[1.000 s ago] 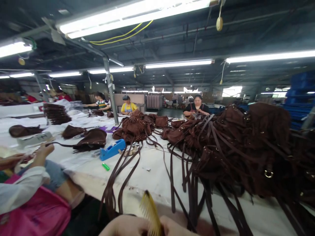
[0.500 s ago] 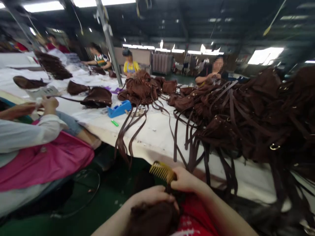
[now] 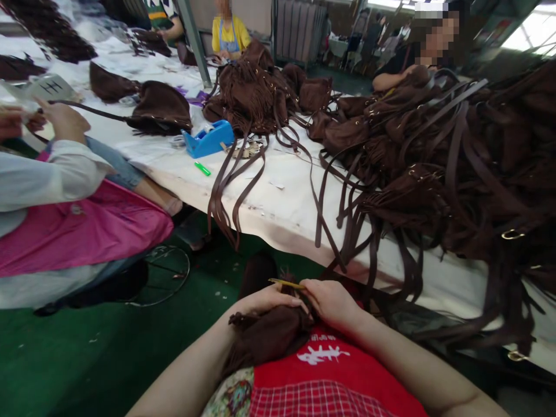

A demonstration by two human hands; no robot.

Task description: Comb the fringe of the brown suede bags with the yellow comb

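Observation:
A dark brown fringed bag [image 3: 278, 333] lies in my lap against a red apron [image 3: 347, 362]. My left hand [image 3: 271, 298] is closed on its upper part, thumb on top. In my right hand [image 3: 332, 301] I grip a yellow-brown comb [image 3: 284, 283], now seen edge-on, its teeth hardly visible. The comb is right at the bag's fringe, above my left hand's fingers. Part of the bag is hidden under my left hand, and my right fingertips are partly covered.
A big heap of brown bags [image 3: 434, 150] with hanging straps covers the right of the white table [image 3: 278, 214]. A blue tape dispenser [image 3: 208, 139] and a green marker-like piece [image 3: 202, 168] lie near the middle. A co-worker's hand [image 3: 65, 121] handles a strap at left.
The comb has come down and turned from broadside to edge-on, close to the fringe. My view has tipped downward, showing more of the bag and apron.

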